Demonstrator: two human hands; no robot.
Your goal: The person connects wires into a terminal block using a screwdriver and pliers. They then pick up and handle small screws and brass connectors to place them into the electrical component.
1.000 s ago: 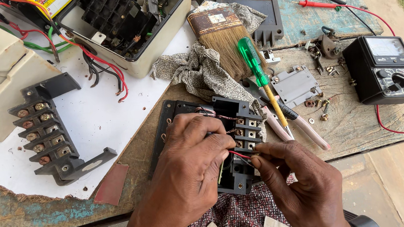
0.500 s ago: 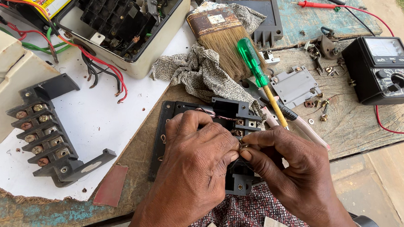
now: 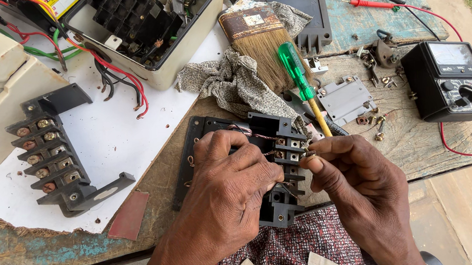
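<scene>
A black plastic contactor block (image 3: 276, 133) with rows of brass screws lies near the bench's front edge. My left hand (image 3: 229, 182) lies over its left part and grips it, fingers curled on the top. My right hand (image 3: 353, 175) is at its right side, thumb and forefinger pinched together on something small by the terminals; what it is I cannot make out. A thin twisted wire (image 3: 249, 131) runs across the block's upper edge.
A green-handled screwdriver (image 3: 298, 71), a paint brush (image 3: 259, 38) and a patterned rag (image 3: 233, 83) lie just behind the block. A black multimeter (image 3: 451, 81) with a red lead sits at right. Another terminal block (image 3: 51, 154) rests on white paper (image 3: 121, 134); an open switch box (image 3: 142, 29) stands behind. Loose screws (image 3: 380, 129) are scattered.
My right hand has moved up from the block's lower right to its upper right terminals. The left hand has stayed on the block.
</scene>
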